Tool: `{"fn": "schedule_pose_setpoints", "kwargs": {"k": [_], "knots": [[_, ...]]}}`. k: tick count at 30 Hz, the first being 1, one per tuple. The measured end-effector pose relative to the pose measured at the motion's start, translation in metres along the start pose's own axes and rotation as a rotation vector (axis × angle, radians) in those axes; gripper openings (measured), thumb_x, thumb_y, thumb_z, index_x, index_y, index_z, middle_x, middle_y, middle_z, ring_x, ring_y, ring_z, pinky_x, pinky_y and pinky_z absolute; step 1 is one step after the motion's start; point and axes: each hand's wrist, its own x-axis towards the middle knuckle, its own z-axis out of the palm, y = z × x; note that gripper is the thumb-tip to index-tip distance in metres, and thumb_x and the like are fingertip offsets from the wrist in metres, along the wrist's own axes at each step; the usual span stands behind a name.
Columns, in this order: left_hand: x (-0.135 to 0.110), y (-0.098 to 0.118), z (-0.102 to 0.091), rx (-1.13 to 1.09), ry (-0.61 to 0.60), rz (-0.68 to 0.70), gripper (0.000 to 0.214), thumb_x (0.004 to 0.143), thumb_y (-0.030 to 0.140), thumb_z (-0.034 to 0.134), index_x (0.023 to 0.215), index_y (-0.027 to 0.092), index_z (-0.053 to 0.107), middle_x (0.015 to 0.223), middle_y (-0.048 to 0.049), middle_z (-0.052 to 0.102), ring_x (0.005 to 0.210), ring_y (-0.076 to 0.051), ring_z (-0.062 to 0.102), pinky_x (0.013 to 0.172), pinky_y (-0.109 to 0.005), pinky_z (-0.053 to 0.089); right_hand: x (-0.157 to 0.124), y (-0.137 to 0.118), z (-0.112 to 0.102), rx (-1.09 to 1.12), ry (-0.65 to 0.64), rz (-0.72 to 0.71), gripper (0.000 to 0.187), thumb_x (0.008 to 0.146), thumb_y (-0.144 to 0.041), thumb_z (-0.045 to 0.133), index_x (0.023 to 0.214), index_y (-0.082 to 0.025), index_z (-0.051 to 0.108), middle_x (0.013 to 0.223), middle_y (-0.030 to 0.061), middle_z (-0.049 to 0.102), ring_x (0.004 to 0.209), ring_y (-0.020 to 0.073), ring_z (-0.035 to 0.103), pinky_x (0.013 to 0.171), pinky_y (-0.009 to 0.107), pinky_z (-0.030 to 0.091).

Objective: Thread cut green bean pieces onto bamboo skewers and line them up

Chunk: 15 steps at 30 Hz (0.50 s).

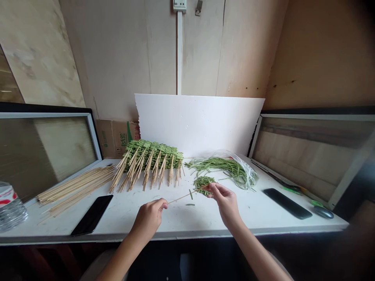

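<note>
My left hand [150, 218] is closed in a pinch on the near end of a thin bamboo skewer [180, 198], which slants up to the right above the white table [181, 218]. One short green bean piece [191, 194] is threaded on the skewer. My right hand [224, 199] is closed at the skewer's tip, its fingers pinching another green bean piece [205, 188]. Just beyond that hand lies a small pile of cut bean pieces [203, 180].
A stack of finished bean skewers [149, 160] lies at the back centre. Bare skewers [76, 187] lie at the left beside a black phone [92, 214] and a water bottle [8, 208]. Long beans in a plastic bag [231, 168], a black remote-like object [287, 203] and a white foam board [199, 121] are on the right and behind.
</note>
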Motion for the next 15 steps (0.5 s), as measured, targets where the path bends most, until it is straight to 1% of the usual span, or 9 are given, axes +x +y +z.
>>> {"fn": "schedule_pose_setpoints", "kwargs": {"k": [5,8,10,13,15], "knots": [[-0.001,0.002,0.001,-0.018,0.008,0.005,0.031,0.091,0.006,0.042,0.088,0.021,0.069,0.083,-0.0033,0.078,0.073,-0.02,0.073,0.066,-0.026,0.049,-0.009,0.003,0.01,-0.005,0.019,-0.03,0.031,0.082,-0.055,0.079,0.091,-0.025,0.081,0.099,0.0091,0.08,0.105,0.0328,0.071,0.086,0.043,0.059],[-0.001,0.009,0.003,-0.061,0.005,0.023,0.03,0.091,0.006,0.043,0.088,0.021,0.069,0.083,-0.0035,0.078,0.074,-0.02,0.073,0.067,-0.026,0.05,-0.017,0.01,0.021,-0.042,-0.03,-0.029,0.03,0.081,-0.054,0.08,0.087,-0.025,0.082,0.094,0.0092,0.08,0.097,0.0318,0.073,0.083,0.043,0.059],[-0.002,0.015,0.004,-0.082,0.001,0.031,0.03,0.092,0.008,0.043,0.089,0.021,0.069,0.083,-0.0037,0.078,0.073,-0.019,0.072,0.066,-0.026,0.049,-0.022,0.014,0.028,-0.059,-0.067,-0.015,0.031,0.082,-0.055,0.078,0.086,-0.025,0.082,0.095,0.0095,0.08,0.095,0.0313,0.073,0.081,0.042,0.06],[-0.001,0.02,0.004,-0.092,-0.001,0.008,0.029,0.095,0.012,0.043,0.088,0.021,0.069,0.081,-0.0036,0.077,0.07,-0.019,0.071,0.064,-0.026,0.048,-0.025,0.015,0.034,-0.051,-0.084,0.012,0.033,0.083,-0.056,0.077,0.088,-0.024,0.082,0.098,0.0097,0.08,0.098,0.0313,0.072,0.08,0.041,0.06],[0.001,0.02,0.001,-0.081,-0.004,-0.019,0.029,0.095,0.014,0.043,0.087,0.022,0.07,0.08,-0.0035,0.077,0.069,-0.019,0.071,0.064,-0.027,0.048,-0.023,0.014,0.034,-0.037,-0.091,0.033,0.036,0.082,-0.058,0.077,0.091,-0.023,0.082,0.1,0.0102,0.08,0.1,0.0315,0.072,0.082,0.041,0.06]]}}
